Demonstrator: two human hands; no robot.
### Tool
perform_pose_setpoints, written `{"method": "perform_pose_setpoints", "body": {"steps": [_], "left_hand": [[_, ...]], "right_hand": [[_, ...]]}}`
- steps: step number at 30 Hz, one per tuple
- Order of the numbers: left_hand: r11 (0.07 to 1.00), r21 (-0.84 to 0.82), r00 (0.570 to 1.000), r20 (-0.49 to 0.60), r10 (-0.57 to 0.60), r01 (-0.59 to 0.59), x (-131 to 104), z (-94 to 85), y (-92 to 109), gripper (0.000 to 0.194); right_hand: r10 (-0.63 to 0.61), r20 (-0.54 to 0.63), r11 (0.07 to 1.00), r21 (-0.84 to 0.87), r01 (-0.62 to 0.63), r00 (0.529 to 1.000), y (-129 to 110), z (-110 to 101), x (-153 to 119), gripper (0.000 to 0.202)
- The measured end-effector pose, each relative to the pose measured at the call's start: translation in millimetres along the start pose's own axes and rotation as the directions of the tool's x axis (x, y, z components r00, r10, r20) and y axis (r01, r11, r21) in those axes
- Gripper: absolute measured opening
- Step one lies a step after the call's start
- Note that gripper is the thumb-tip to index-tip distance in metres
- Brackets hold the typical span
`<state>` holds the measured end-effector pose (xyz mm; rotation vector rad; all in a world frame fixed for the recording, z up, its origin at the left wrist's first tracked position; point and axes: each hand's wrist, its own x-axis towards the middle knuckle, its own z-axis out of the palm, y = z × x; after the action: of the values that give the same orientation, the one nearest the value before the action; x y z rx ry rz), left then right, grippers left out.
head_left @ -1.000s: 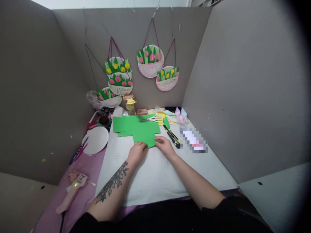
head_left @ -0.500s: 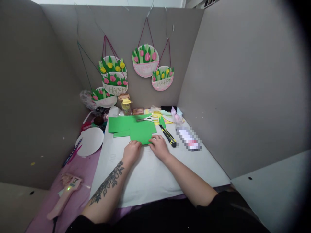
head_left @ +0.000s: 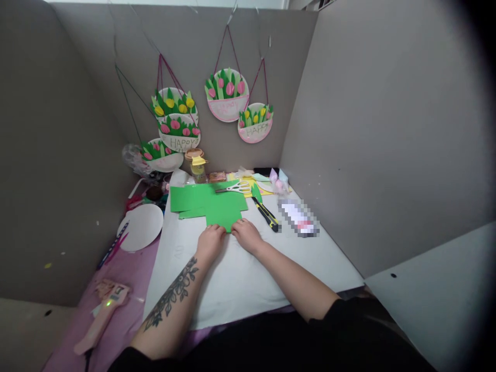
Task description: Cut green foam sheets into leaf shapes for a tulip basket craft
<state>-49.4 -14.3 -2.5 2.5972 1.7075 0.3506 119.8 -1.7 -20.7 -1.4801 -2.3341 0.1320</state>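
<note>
Green paper point(head_left: 222, 211) lies on the white-covered table, its near edge between my two hands. My left hand point(head_left: 211, 242) has its fingers closed on the left part of that edge. At the edge's right part, the fingers of my right hand point(head_left: 246, 235) pinch the paper too, close to the left fingertips. More green sheets point(head_left: 188, 199) lie under and to the left of it. White-handled scissors point(head_left: 238, 187) rest on the green paper's far part. A black and yellow utility knife point(head_left: 265, 214) and a green paper leaf point(head_left: 256, 193) lie to the right.
A phone point(head_left: 298, 217) with a blurred screen lies at the right. White paper plates point(head_left: 141, 227) and a pink glue gun point(head_left: 103, 315) are at the left. A lidded jar point(head_left: 198, 168) stands at the back; decorated plate baskets point(head_left: 227, 108) hang on the grey partition.
My right hand has moved left along the paper's near edge, closer to my left hand. The left hand stays in nearly the same place. The whole view has shifted slightly.
</note>
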Motion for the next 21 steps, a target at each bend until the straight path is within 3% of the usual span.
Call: {"method": "perform_pose_setpoints", "body": {"steps": [8, 21], "left_hand": [[0.993, -0.097, 0.998, 0.022, -0.063, 0.065, 1, 2.8, -3, 0.02], [0.968, -0.22, 0.986, 0.135, -0.096, 0.124, -4, -16.7, -43, 0.012]], "right_hand": [[0.041, 0.023, 0.999, 0.025, -0.042, 0.999, 13, -2, 0, 0.012], [0.067, 0.022, 0.996, 0.056, -0.068, 0.998, 26, -12, -5, 0.012]]}}
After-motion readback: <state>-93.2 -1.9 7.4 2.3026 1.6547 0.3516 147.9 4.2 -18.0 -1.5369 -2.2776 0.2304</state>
